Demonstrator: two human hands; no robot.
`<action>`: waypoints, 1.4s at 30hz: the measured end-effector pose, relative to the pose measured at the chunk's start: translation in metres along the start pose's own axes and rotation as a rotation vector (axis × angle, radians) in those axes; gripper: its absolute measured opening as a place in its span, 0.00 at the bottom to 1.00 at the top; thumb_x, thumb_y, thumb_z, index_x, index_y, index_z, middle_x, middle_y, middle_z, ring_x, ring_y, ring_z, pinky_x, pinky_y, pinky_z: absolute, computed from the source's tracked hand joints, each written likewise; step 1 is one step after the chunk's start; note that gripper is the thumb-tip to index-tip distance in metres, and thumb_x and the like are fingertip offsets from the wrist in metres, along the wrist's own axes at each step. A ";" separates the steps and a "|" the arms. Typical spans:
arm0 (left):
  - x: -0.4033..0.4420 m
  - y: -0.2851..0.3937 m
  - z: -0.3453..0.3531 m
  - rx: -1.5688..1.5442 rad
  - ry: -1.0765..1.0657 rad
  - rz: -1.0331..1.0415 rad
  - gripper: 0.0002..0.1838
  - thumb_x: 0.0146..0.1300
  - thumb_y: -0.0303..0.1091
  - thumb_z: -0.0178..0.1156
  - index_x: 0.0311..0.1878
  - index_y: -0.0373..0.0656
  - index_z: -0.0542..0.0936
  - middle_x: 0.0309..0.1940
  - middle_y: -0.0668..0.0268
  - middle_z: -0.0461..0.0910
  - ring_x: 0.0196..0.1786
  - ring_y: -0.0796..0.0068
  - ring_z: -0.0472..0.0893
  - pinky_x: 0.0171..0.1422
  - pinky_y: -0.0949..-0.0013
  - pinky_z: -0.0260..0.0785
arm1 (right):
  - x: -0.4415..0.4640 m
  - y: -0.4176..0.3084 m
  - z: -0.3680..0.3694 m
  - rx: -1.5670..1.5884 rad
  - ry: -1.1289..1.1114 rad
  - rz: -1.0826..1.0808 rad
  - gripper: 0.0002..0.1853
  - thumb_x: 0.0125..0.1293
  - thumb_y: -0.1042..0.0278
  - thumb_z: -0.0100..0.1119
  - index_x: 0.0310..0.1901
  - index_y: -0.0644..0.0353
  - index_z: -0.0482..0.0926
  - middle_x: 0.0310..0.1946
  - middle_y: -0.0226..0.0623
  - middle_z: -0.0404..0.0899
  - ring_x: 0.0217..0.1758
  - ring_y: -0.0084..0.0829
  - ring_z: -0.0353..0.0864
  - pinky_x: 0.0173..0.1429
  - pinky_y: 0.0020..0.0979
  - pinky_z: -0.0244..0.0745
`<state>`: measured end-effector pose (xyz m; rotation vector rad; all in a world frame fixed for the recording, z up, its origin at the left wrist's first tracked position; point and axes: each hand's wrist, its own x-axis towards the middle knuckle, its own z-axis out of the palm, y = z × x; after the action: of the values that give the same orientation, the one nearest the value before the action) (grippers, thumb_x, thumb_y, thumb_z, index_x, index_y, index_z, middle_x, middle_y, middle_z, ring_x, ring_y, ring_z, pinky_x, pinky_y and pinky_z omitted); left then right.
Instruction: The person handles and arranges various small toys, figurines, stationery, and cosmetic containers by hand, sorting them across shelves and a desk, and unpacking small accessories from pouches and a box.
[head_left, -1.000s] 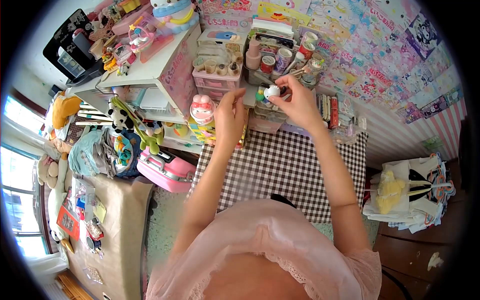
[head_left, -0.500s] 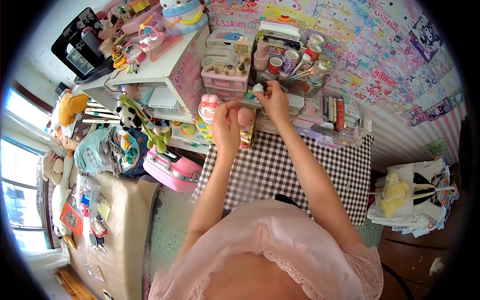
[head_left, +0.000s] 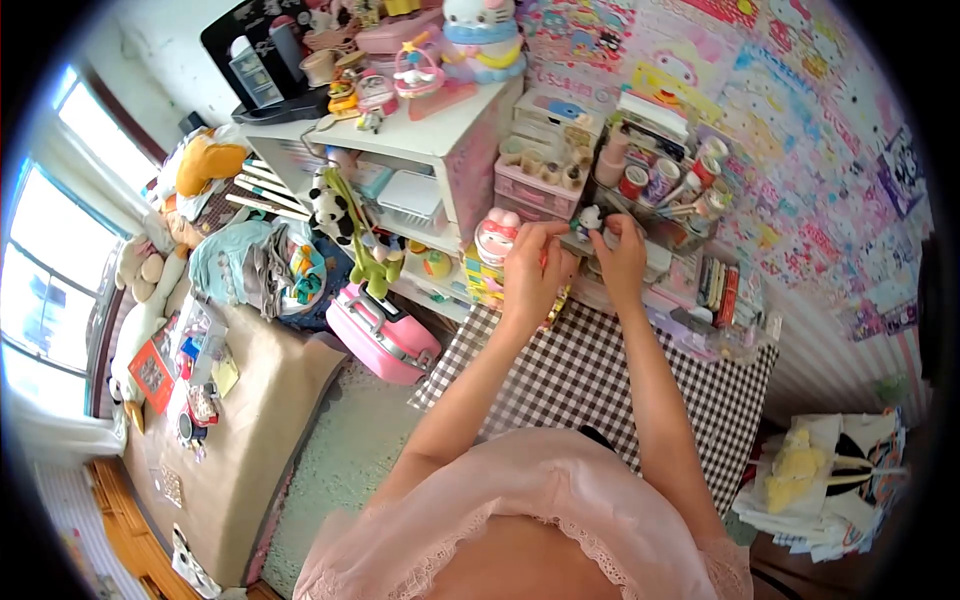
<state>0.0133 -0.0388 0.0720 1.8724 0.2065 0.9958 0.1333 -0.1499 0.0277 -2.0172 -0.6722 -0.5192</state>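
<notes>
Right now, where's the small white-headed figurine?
In the head view, the figurine is just right of upper centre, between the left hand and right hand, by the pink drawers.

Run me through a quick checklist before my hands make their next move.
1. Right hand at the white figure: ok, fingertips are right by it.
2. Firm grip on it: cannot tell.
3. Left hand well apart from the bunny: not ok, they look very close.
4. Bunny upright: ok.
5. Suitcase away from both hands: ok.
</notes>
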 end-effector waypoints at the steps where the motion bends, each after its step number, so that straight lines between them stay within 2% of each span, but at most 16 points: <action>1: 0.004 0.008 -0.004 -0.017 -0.017 0.005 0.09 0.59 0.21 0.53 0.42 0.39 0.78 0.34 0.62 0.77 0.38 0.70 0.76 0.42 0.72 0.67 | 0.000 -0.003 -0.001 -0.001 0.012 0.026 0.15 0.53 0.65 0.65 0.37 0.62 0.71 0.36 0.40 0.77 0.43 0.40 0.75 0.44 0.36 0.69; 5: 0.036 0.015 -0.033 0.095 0.201 0.332 0.10 0.54 0.18 0.55 0.40 0.39 0.78 0.35 0.62 0.78 0.36 0.70 0.78 0.42 0.72 0.69 | 0.001 -0.027 -0.011 -0.095 0.096 -0.051 0.12 0.55 0.66 0.63 0.36 0.60 0.72 0.30 0.35 0.74 0.38 0.35 0.73 0.42 0.34 0.69; 8: 0.078 0.006 -0.073 0.273 0.481 0.403 0.10 0.54 0.19 0.56 0.40 0.38 0.78 0.34 0.62 0.77 0.34 0.71 0.76 0.41 0.72 0.68 | 0.011 -0.056 -0.019 -0.015 0.078 -0.157 0.10 0.55 0.68 0.62 0.35 0.61 0.72 0.30 0.34 0.74 0.36 0.34 0.73 0.39 0.33 0.69; 10: 0.104 0.008 -0.105 0.417 0.627 0.322 0.08 0.56 0.23 0.57 0.41 0.38 0.79 0.32 0.65 0.75 0.31 0.76 0.73 0.36 0.74 0.66 | 0.022 -0.074 -0.023 0.022 0.077 -0.196 0.09 0.55 0.69 0.62 0.35 0.61 0.72 0.30 0.34 0.74 0.34 0.33 0.73 0.38 0.33 0.69; 13: 0.141 -0.003 -0.148 0.419 0.690 0.261 0.09 0.58 0.26 0.55 0.42 0.39 0.79 0.34 0.65 0.75 0.35 0.76 0.76 0.35 0.74 0.68 | 0.031 -0.095 -0.024 0.125 0.075 -0.235 0.08 0.56 0.71 0.62 0.35 0.61 0.73 0.29 0.35 0.74 0.32 0.32 0.74 0.37 0.32 0.70; 17: 0.168 -0.025 -0.180 0.523 0.587 0.195 0.12 0.57 0.34 0.59 0.43 0.39 0.79 0.38 0.61 0.76 0.39 0.71 0.78 0.43 0.68 0.70 | 0.046 -0.128 -0.019 0.292 0.004 -0.276 0.08 0.55 0.72 0.61 0.36 0.61 0.73 0.29 0.35 0.75 0.31 0.32 0.76 0.37 0.31 0.71; 19: 0.171 -0.027 -0.178 0.486 0.473 -0.007 0.18 0.52 0.40 0.64 0.42 0.38 0.78 0.40 0.59 0.76 0.41 0.67 0.77 0.47 0.66 0.69 | 0.057 -0.146 -0.014 0.296 -0.032 -0.341 0.08 0.55 0.72 0.61 0.35 0.61 0.73 0.29 0.35 0.75 0.31 0.32 0.76 0.37 0.31 0.72; 22: 0.161 -0.028 -0.165 0.610 0.424 0.016 0.21 0.48 0.40 0.67 0.41 0.36 0.75 0.37 0.56 0.74 0.43 0.58 0.74 0.49 0.61 0.66 | 0.081 -0.169 0.000 0.295 -0.087 -0.463 0.08 0.55 0.71 0.60 0.35 0.60 0.73 0.29 0.35 0.76 0.32 0.32 0.77 0.37 0.31 0.72; 27: 0.156 -0.022 -0.168 0.590 0.368 0.046 0.19 0.44 0.37 0.68 0.38 0.36 0.77 0.37 0.56 0.75 0.43 0.60 0.74 0.49 0.62 0.66 | 0.132 -0.198 0.023 0.347 -0.122 -0.559 0.08 0.55 0.68 0.60 0.34 0.59 0.73 0.30 0.35 0.76 0.32 0.34 0.77 0.37 0.32 0.72; 30: 0.156 -0.020 -0.173 0.515 0.333 0.032 0.17 0.44 0.35 0.68 0.37 0.36 0.79 0.36 0.57 0.76 0.40 0.63 0.75 0.47 0.64 0.68 | 0.170 -0.213 0.038 0.147 -0.124 -0.656 0.09 0.56 0.68 0.60 0.37 0.61 0.75 0.34 0.35 0.78 0.38 0.31 0.78 0.41 0.29 0.72; 32: 0.152 -0.021 -0.173 0.437 0.340 0.058 0.17 0.45 0.33 0.68 0.38 0.36 0.79 0.36 0.59 0.76 0.38 0.66 0.76 0.45 0.66 0.68 | 0.188 -0.232 0.055 0.029 0.020 -0.929 0.12 0.55 0.63 0.61 0.39 0.59 0.76 0.35 0.34 0.79 0.44 0.33 0.77 0.47 0.37 0.69; 33: 0.151 -0.021 -0.173 0.439 0.341 0.058 0.17 0.45 0.33 0.68 0.38 0.36 0.79 0.36 0.59 0.76 0.38 0.66 0.76 0.45 0.66 0.68 | 0.194 -0.245 0.060 0.032 0.019 -0.930 0.12 0.55 0.63 0.61 0.39 0.59 0.76 0.35 0.34 0.79 0.44 0.33 0.77 0.47 0.37 0.69; 35: 0.147 -0.022 -0.172 0.457 0.407 0.053 0.19 0.46 0.37 0.69 0.41 0.37 0.80 0.37 0.60 0.79 0.38 0.71 0.77 0.45 0.70 0.69 | 0.202 -0.271 0.068 -0.284 -0.214 -0.957 0.21 0.47 0.49 0.67 0.37 0.55 0.81 0.40 0.46 0.80 0.53 0.42 0.73 0.58 0.47 0.62; 36: 0.145 -0.021 -0.172 0.460 0.407 0.053 0.19 0.46 0.37 0.69 0.41 0.37 0.80 0.37 0.60 0.79 0.38 0.71 0.77 0.45 0.70 0.69 | 0.204 -0.274 0.078 -0.280 -0.214 -0.956 0.21 0.47 0.49 0.67 0.37 0.55 0.81 0.40 0.46 0.80 0.53 0.42 0.73 0.58 0.47 0.62; 38: 0.142 -0.020 -0.173 0.495 0.451 0.071 0.20 0.46 0.36 0.69 0.42 0.37 0.80 0.35 0.61 0.78 0.38 0.71 0.77 0.45 0.69 0.69 | 0.206 -0.272 0.099 -0.576 -0.342 -0.965 0.12 0.55 0.60 0.61 0.37 0.56 0.79 0.36 0.33 0.80 0.49 0.34 0.75 0.49 0.45 0.65; 42: 0.136 -0.017 -0.176 0.473 0.449 0.030 0.20 0.47 0.36 0.69 0.44 0.38 0.80 0.36 0.61 0.77 0.38 0.71 0.78 0.45 0.69 0.69 | 0.206 -0.268 0.126 -0.547 -0.358 -0.857 0.11 0.49 0.64 0.62 0.37 0.52 0.82 0.34 0.29 0.81 0.49 0.33 0.76 0.50 0.52 0.62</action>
<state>-0.0186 0.1598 0.1674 2.0410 0.7354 1.4777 0.1302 0.1269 0.2589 -2.2775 -1.8047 -0.9137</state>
